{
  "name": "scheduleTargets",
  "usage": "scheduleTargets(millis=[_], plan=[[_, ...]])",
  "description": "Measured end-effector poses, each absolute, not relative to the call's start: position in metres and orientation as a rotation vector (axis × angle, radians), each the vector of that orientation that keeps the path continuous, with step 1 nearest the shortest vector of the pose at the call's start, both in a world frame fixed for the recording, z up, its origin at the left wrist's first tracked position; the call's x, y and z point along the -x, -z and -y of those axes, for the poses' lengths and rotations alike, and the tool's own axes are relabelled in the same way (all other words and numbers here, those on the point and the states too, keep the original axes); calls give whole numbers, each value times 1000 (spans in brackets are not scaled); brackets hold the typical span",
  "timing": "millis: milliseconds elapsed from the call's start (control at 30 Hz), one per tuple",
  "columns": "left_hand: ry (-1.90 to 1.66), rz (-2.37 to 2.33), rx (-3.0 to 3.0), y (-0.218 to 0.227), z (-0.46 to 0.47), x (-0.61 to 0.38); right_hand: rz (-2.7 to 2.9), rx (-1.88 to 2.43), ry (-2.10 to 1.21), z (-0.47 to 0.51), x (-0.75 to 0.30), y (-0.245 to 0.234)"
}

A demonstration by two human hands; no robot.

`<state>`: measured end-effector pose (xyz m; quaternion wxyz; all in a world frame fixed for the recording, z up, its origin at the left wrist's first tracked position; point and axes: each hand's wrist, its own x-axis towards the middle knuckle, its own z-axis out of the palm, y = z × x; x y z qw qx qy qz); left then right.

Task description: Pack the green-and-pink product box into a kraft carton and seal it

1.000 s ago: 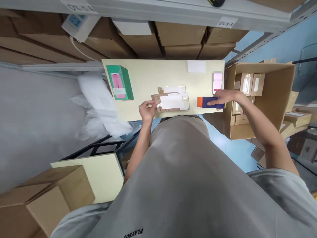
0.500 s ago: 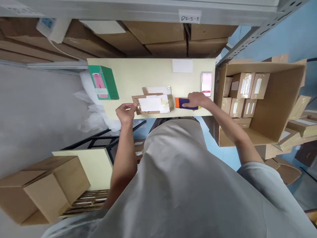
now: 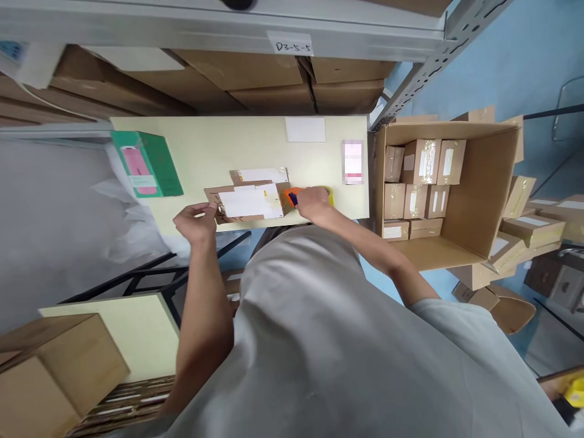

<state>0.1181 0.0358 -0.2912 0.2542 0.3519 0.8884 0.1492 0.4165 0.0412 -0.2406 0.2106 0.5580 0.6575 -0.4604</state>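
one head-worn camera looks forward and steeply down — the shirt (image 3: 319,334) looms close along the bottom, the left hand (image 3: 196,224) and right hand (image 3: 314,204) sit farther off at the table (image 3: 205,146), mid-view — with the shelf (image 3: 182,33) crossing the top, a box (image 3: 474,194) rightward.

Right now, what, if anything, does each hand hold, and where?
Right hand: tape dispenser, by its middle. Left hand: touching labelled cardboard at its left end; grip unclear.

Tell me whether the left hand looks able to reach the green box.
Probably yes: the green box sits nearby on the tabletop, and nothing visible lies between it and the left hand. That hand seems to pinch the labelled cardboard, so it'd likely need to release it.
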Motion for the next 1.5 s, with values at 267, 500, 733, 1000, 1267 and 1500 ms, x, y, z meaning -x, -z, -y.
scheduleTargets(millis=[267,500,733,1000,1267,1500], plan=[[-420,-2430,-967,289,-34,-123,-1728,-1806,1120,-10,-441,263],[-497,-2405,-1208,279,-28,-124,-1640,-2250,1163,18,-457,256],[-833,-1986,-1412,244,-31,-142,-1857,-2510,1201,27,-436,237],[-998,-1631,-1479,211,-30,-123,-2153,-2444,997,-27,-366,227],[-1029,-1558,-1345,198,-32,-84,-1875,-2584,707,-43,-367,297],[-946,-1594,-1226,203,-31,-56,-1562,-2717,791,8,-353,332]])
